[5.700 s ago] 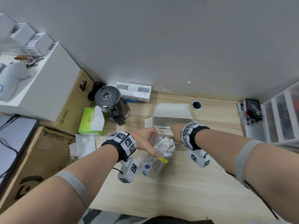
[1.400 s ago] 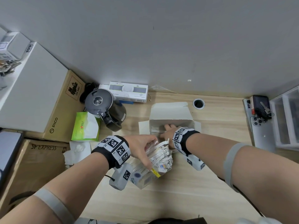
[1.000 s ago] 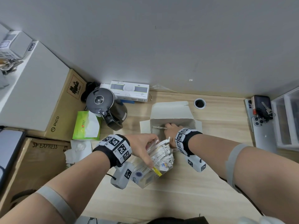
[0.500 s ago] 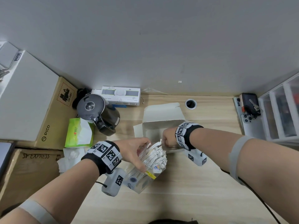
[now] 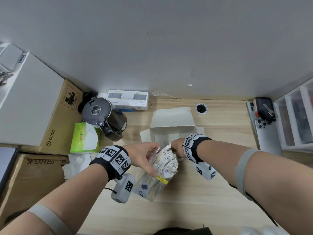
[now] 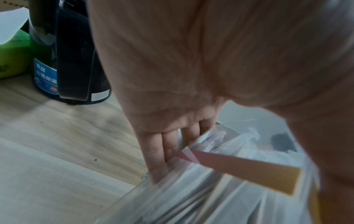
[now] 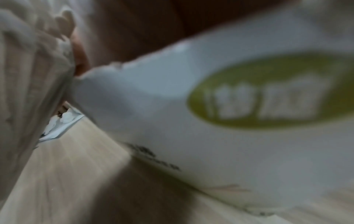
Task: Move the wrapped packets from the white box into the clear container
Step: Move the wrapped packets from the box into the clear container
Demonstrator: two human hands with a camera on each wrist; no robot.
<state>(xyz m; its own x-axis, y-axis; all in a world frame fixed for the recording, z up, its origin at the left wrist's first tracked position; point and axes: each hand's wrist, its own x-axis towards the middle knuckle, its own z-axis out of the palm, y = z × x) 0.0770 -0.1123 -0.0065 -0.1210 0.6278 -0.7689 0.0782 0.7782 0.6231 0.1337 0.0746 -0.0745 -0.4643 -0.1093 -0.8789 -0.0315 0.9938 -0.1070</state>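
Feeding the next packets in cleanly probably means sliding them lengthwise down alongside the bundle already standing there, since the clear container [image 5: 153, 181], tilted at the centre of the head view, looks nearly full and the wrapped packets [image 5: 166, 159] fan out of its mouth. The left hand [image 5: 144, 156] should keep it steady: thumb and fingers [image 6: 168, 149] curl round the container's upper rim and hold it. The right hand [image 5: 176, 147] sits just right of the packet tops, at the near edge of the white box [image 5: 172, 131], which lies open above centre on the table [image 5: 194, 200]; whether its fingers pinch a packet I cannot tell, as they are hidden and the wrist view is blurred.
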